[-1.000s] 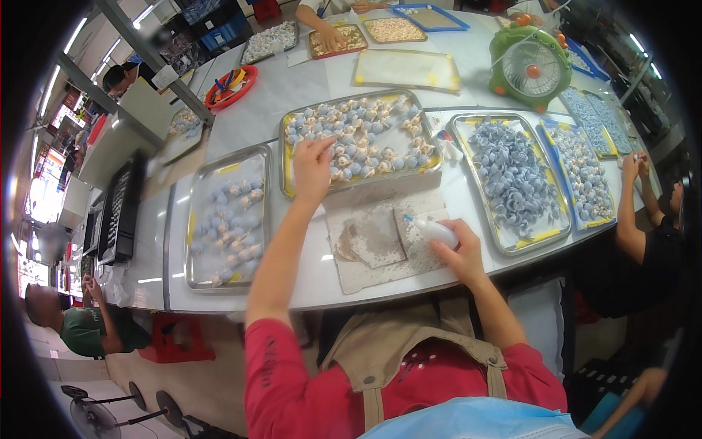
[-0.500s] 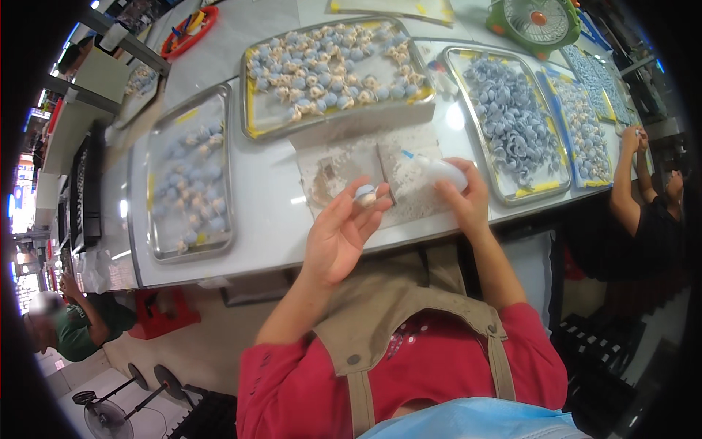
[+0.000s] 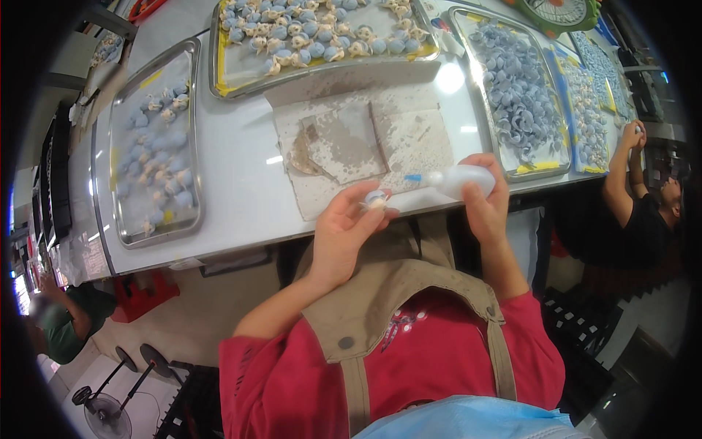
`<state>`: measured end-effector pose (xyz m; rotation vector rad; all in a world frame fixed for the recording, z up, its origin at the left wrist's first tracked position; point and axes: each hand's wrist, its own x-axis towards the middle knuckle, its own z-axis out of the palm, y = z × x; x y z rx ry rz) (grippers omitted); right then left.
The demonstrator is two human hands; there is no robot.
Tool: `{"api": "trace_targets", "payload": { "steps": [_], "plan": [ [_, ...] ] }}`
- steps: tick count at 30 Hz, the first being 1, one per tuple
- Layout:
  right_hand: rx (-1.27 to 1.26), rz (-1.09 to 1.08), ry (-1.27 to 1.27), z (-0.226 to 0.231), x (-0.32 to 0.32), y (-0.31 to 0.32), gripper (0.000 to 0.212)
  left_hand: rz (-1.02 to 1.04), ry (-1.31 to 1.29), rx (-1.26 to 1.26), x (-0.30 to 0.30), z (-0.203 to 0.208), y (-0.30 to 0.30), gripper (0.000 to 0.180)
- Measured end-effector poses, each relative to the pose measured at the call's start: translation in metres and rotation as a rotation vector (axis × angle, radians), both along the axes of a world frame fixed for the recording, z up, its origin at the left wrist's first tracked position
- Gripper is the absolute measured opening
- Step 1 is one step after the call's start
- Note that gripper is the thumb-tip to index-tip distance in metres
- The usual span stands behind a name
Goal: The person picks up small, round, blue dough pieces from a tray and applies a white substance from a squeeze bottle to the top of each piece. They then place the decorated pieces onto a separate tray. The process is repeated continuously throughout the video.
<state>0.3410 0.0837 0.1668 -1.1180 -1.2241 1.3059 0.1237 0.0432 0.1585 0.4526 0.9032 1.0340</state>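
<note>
My left hand (image 3: 345, 238) pinches a small blue-and-cream figurine head (image 3: 376, 198) between thumb and fingers, just past the table's front edge. To its right, my right hand (image 3: 485, 199) is wrapped round a white squeeze bottle (image 3: 462, 180). The bottle lies almost level, its blue nozzle tip (image 3: 414, 178) pointing left, a short distance from the figurine head and not touching it. Beyond both hands lies a stained, worn cardboard sheet (image 3: 420, 139).
Similar heads fill the far tray (image 3: 252, 89) and the left tray (image 3: 197, 157). At the right stands a tray of blue shell-like pieces (image 3: 512, 95), then a blue tray (image 3: 585, 110) of small parts. A green fan (image 3: 559, 13) is at the back; a co-worker (image 3: 643, 219) sits far right.
My left fingers have closed from a loose, open-palmed hold into a pinch on the figurine head. The bottle has swung more level and closer to me. The whole view has shifted.
</note>
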Motion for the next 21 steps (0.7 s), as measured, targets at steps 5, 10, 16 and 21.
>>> {"api": "trace_targets", "payload": {
  "steps": [5,10,16,21],
  "plan": [
    [0.134,0.036,-0.168,0.020,-0.003,-0.008,0.033,0.050,0.016,0.048,0.002,0.004,-0.004,0.036],
    [0.309,0.069,-0.351,0.032,-0.005,-0.008,0.033,0.034,0.093,0.073,0.001,0.003,-0.008,0.039],
    [0.472,0.067,-0.551,0.042,-0.010,-0.009,0.035,0.054,0.083,0.074,0.002,0.003,-0.011,0.038],
    [0.547,0.057,-0.611,0.047,-0.016,-0.010,0.037,0.043,0.079,0.072,0.002,0.003,-0.012,0.041]
  ]
}}
